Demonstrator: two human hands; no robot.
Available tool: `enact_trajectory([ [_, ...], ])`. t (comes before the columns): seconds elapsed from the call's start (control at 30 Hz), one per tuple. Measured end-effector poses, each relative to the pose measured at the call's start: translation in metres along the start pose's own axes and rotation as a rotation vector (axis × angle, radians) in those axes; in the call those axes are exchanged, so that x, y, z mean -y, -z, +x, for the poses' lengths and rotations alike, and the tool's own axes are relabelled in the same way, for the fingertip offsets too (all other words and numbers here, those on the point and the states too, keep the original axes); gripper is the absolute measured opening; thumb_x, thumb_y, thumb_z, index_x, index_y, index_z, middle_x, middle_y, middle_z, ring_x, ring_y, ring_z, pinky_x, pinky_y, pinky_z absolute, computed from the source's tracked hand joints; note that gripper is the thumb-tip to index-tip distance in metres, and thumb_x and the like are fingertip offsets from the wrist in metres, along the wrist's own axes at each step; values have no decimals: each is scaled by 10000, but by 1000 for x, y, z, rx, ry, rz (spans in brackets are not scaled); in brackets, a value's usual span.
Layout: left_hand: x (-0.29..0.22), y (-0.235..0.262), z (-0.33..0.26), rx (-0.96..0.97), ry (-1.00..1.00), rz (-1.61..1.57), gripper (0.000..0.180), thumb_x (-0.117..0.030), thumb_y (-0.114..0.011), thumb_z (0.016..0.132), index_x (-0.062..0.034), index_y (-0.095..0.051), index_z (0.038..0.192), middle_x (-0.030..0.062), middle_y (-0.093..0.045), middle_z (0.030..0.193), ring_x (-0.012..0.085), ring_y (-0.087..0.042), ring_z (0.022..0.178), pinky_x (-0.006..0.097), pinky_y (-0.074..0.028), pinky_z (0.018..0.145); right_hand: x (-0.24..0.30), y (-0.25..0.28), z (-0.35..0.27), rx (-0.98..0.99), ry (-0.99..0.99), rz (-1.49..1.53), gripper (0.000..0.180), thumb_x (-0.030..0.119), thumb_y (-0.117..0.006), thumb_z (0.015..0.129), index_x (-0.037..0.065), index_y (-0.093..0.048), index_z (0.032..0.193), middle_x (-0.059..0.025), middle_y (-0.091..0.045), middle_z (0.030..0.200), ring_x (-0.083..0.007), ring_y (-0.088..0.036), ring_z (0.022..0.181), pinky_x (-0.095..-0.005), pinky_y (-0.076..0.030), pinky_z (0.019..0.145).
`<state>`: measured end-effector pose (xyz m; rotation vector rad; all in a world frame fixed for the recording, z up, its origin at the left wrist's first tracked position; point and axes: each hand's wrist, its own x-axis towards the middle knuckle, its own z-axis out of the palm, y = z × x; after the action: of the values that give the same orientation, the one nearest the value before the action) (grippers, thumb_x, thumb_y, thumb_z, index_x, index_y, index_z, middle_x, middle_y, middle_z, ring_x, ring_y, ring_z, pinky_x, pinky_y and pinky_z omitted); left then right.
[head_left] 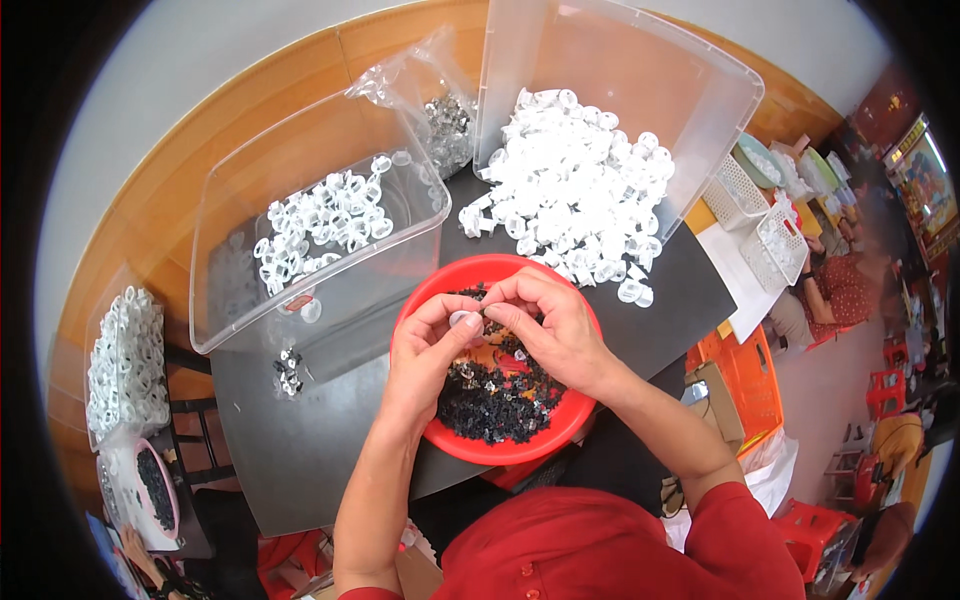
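Observation:
Both hands meet above a red basin (575, 430) that holds many small black pieces (490, 408). Between the thumb and fingers of my left hand (424, 347) is a small round white plastic part (461, 318). My right hand (548, 322) is closed in a pinch right beside that part; whatever its fingertips hold is too small to make out. Beyond the basin lies a big heap of similar white parts (575, 175), spilling from a clear tub (690, 75) tipped on its side.
Left of the heap, a clear bin (320, 275) holds more white parts (330, 215). A plastic bag of small metal pieces (448, 130) stands between the containers. Some loose black and metal bits (288, 372) lie on the dark table (300, 450). An orange crate (752, 380) stands to the right; people sit farther off.

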<state>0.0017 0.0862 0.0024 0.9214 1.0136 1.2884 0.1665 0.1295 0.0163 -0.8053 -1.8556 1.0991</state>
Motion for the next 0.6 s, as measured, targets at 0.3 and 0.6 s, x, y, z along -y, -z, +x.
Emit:
enact_trajectory([
  [0.3,3,2,0,-4,-53,154,145,-161,-599,917,-32,-605,983,-1,-602,875,61,-559,809,227,-467,753,5,-3,-1,-56,-243,59,128,85,-581,905,-29,-623,944,-28,-593,778,-46,-563,585,-216,-465,479],
  [0.6,5,2,1,58,-68,114,124,-170,-568,940,-51,-585,970,-28,-574,845,47,-525,797,212,-436,747,3,12,6,-5,354,-471,87,40,-647,799,46,-610,877,-68,-584,834,-235,-572,732,-346,-424,671],
])
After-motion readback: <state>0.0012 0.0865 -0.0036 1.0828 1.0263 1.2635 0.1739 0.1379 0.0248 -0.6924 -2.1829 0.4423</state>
